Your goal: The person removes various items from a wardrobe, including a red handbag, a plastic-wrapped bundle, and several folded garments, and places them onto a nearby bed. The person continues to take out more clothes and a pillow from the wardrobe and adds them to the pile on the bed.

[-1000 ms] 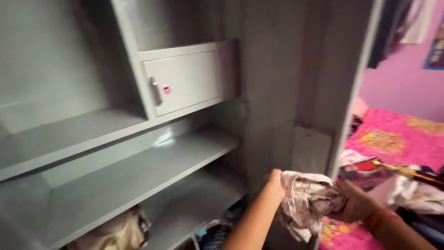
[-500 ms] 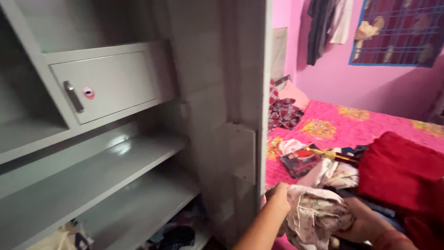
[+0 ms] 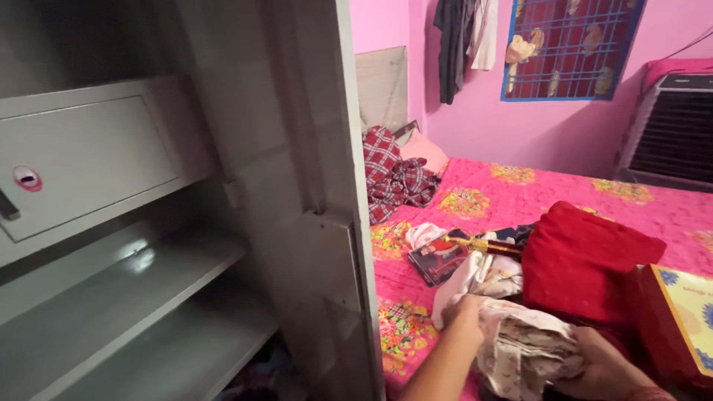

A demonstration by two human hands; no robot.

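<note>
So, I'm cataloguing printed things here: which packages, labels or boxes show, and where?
Flat packet: on the pink bed, beside the wardrobe; rectangular, red and dark picture.
Box: right edge, beside the red cloth; red sides, yellow top with blue flowers.
Round sticker: on the grey locker door; pink and white.

Pink floral bed [image 3: 520, 197]; red cloth [image 3: 579, 256], checked cloth [image 3: 390, 174], book [image 3: 438, 256]

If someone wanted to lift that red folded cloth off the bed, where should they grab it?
Probably by the near left edge of the red folded cloth, coming from the wardrobe side. That edge stands thick and clear, so a grip can pinch all layers. The yellow-lidded box crowds its right side, and the pale garment covers its front.
</note>
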